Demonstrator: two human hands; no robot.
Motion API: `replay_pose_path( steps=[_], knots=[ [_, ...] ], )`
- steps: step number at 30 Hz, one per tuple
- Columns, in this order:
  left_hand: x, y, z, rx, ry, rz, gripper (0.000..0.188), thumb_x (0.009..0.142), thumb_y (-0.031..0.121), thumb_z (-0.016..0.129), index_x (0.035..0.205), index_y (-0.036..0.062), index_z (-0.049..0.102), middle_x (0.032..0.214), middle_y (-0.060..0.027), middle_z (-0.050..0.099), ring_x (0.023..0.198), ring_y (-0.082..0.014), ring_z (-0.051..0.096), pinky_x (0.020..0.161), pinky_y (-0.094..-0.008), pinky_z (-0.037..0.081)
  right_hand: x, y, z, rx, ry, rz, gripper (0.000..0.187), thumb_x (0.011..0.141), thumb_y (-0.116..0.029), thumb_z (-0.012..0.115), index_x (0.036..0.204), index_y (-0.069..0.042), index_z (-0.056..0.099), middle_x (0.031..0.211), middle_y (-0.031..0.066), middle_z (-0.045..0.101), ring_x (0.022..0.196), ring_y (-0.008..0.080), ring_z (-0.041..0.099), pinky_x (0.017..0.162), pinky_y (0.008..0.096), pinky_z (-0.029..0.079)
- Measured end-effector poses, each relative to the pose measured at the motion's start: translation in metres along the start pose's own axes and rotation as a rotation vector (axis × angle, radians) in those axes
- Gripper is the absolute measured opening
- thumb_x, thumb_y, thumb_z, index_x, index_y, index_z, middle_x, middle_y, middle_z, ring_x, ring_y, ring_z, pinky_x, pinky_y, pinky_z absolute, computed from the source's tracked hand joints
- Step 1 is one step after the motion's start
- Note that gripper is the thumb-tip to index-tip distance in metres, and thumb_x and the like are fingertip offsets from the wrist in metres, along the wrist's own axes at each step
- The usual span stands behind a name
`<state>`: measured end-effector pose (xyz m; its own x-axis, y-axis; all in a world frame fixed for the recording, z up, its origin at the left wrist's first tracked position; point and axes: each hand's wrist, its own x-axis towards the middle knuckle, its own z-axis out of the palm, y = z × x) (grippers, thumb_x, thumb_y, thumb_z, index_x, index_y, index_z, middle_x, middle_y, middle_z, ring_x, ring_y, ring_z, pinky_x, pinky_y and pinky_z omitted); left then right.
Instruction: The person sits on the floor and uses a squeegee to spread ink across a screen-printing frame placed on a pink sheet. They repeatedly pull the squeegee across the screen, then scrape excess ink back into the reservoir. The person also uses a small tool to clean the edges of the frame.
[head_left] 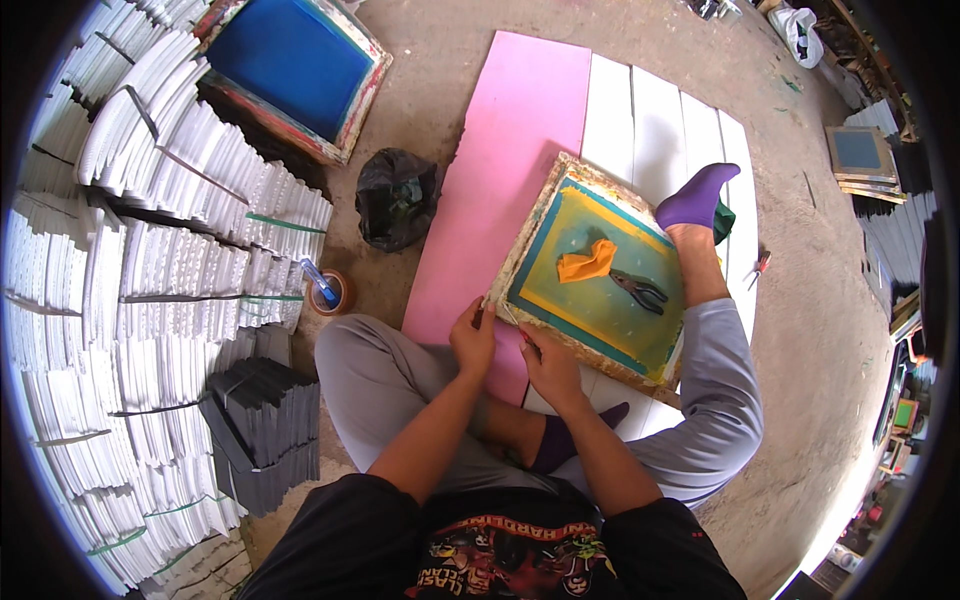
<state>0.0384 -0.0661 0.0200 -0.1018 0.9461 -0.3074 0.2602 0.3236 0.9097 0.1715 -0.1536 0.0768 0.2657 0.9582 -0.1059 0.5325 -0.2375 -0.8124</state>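
Observation:
A wooden screen-printing frame (520, 245) with blue-edged, yellow-green mesh lies tilted in front of me. On its mesh are a crumpled orange cloth (587, 262) and dark-handled pliers (640, 291). At the frame's near left corner, my left hand (474, 340) is closed with a small dark thing at its fingertips, too small to name. Beside it, my right hand (550, 364) grips a red-handled screwdriver (525, 337), its thin metal shaft pointing at that same corner. My purple-socked foot (698, 197) rests against the frame's far right side.
Pink board (510, 130) and white planks (655, 115) lie under the frame. Tall white stacks (150, 270) crowd the left, with a dark stack (262, 420) before them. A black plastic bag (396, 200), a pot with a blue brush (328, 290) and a blue screen (290, 60) stand nearby.

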Motion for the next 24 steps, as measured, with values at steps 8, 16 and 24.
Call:
replay_pose_path(
  steps=[8, 16, 24],
  knots=[
    [-0.003, -0.008, 0.004, -0.047, 0.037, 0.014, 0.046, 0.099, 0.025, 0.072, 0.133, -0.0066, 0.067, 0.107, -0.0156, 0.078, 0.096, -0.0181, 0.072, 0.089, -0.032, 0.056, 0.007, -0.018, -0.001, -0.094, 0.008, -0.001, 0.032, 0.1, -0.021, 0.065, 0.129, -0.009, 0.071, 0.107, 0.0221, 0.074, 0.098, 0.0407, 0.071, 0.083, 0.0466, 0.056],
    [-0.005, -0.01, 0.007, 0.018, 0.05, 0.038, 0.044, 0.1, 0.022, 0.072, 0.132, -0.0087, 0.067, 0.113, -0.0181, 0.076, 0.099, -0.0181, 0.071, 0.088, -0.0317, 0.056, 0.016, -0.047, -0.003, -0.291, -0.096, 0.145, 0.034, 0.101, -0.022, 0.059, 0.131, -0.01, 0.069, 0.1, 0.0247, 0.073, 0.093, 0.0437, 0.071, 0.081, 0.0521, 0.055],
    [-0.01, -0.018, 0.014, -0.038, 0.132, 0.04, 0.037, 0.1, 0.021, 0.072, 0.127, -0.0054, 0.071, 0.103, -0.0183, 0.076, 0.088, -0.0236, 0.072, 0.077, -0.0351, 0.057, 0.031, -0.086, -0.006, -0.49, -0.3, 0.282, 0.042, 0.1, -0.02, 0.051, 0.139, -0.007, 0.062, 0.102, 0.0261, 0.073, 0.091, 0.0448, 0.073, 0.079, 0.0562, 0.058]
  ],
)
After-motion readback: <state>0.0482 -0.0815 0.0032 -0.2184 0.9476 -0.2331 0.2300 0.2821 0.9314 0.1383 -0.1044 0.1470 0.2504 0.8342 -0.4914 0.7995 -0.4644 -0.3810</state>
